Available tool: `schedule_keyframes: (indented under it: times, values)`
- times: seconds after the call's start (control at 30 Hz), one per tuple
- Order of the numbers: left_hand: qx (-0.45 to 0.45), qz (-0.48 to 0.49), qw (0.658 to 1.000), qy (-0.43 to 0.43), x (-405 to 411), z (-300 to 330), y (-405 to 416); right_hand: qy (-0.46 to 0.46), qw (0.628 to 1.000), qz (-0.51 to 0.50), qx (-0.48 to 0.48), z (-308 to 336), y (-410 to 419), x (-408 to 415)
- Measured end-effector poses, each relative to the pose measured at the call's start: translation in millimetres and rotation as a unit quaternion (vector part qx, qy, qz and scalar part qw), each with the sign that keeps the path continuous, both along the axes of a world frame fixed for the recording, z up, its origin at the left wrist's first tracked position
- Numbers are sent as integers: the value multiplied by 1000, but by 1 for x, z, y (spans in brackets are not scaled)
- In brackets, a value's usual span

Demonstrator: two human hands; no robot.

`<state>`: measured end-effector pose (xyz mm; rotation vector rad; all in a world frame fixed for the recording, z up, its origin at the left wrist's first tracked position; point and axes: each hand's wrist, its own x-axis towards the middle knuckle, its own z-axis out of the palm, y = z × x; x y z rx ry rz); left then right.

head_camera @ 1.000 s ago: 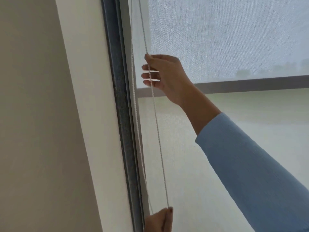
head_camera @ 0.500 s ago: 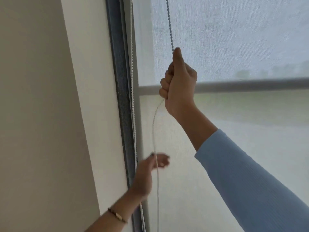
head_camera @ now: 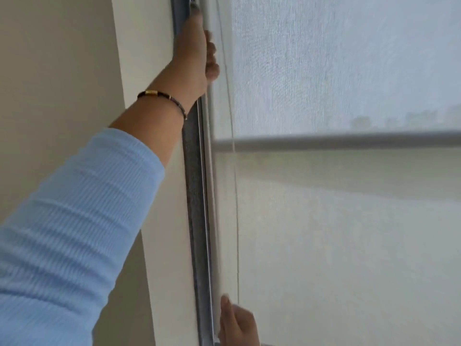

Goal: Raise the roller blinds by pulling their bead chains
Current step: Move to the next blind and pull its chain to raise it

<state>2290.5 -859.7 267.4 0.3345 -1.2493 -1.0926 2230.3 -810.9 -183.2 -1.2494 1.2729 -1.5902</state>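
High against the window frame (head_camera: 197, 196), the left hand (head_camera: 193, 53) closes its grip around one strand of the bead chain (head_camera: 235, 208); low down, the right hand (head_camera: 235, 323) pinches the other strand. With the roller blind (head_camera: 349, 71) covering the whole pane and no bottom edge in view, the raising looks mostly undone. A beige wall (head_camera: 62, 71) flanks the window, hazy daylight glowing through the mesh

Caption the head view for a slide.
Left hand reaches high on the bead chain while right hand holds it low.
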Motion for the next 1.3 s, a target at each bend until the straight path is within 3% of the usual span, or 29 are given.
schedule_keyframes:
  times: [0.1,0.2,0.27,0.4,0.53,0.63,0.7,0.77,0.9,0.97,1.13,1.3]
  values:
    - [-19,-8,998,57,-7,-36,7,61,993,32,93,-12,-9,-28]
    - [-41,-56,995,67,-12,-81,17,72,982,122,128,28,-29,-65]
    - [-21,-61,997,51,-15,-114,17,67,989,111,66,84,-37,-85]
    - [36,-66,997,-6,-39,-206,17,-45,985,129,-108,221,-38,-100]
    - [105,-133,982,-89,-64,-297,23,-55,966,175,-180,342,-25,-92]
    - [127,-168,970,-124,-74,-345,29,-66,974,101,-193,383,-19,-78]
    - [119,-182,965,-144,-73,-357,23,-124,964,26,-233,383,-19,-72]
    - [78,-164,966,-184,-68,-351,8,-183,936,-16,-301,376,-19,-70]
    - [-7,-41,965,-260,-66,-288,-32,-186,915,5,-358,369,-12,-63]
    - [-20,-19,971,-236,-63,-232,-42,-173,917,4,-360,353,-12,-59]
    - [-83,-99,985,-118,-45,-83,-35,-165,944,-18,-285,252,-23,-56]
    - [-76,-60,992,-76,-51,4,-15,-174,961,-4,-216,143,-17,-59]
